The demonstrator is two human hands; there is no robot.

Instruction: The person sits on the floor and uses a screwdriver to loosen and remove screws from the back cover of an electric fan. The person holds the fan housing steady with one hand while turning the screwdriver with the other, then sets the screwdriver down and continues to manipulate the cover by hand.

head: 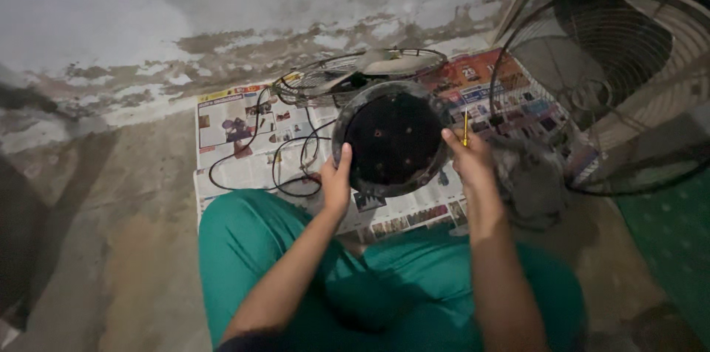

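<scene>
A round dark fan base cover (390, 137) with small holes and a grey rim is held up over my lap, its underside facing me. My left hand (336, 180) grips its left edge, thumb on the rim. My right hand (469, 158) holds the right edge and also pinches a thin yellow-handled screwdriver (465, 130) that points up. A black power cord (274, 163) runs from the cover and loops across the newspaper (237, 130) to the left.
A wire fan guard with blades (355, 75) lies on the newspaper behind the cover. A second large wire guard (614, 78) leans at the right, a grey dusty motor part (529, 178) below it. A stained wall stands behind. My legs in green trousers fill the foreground.
</scene>
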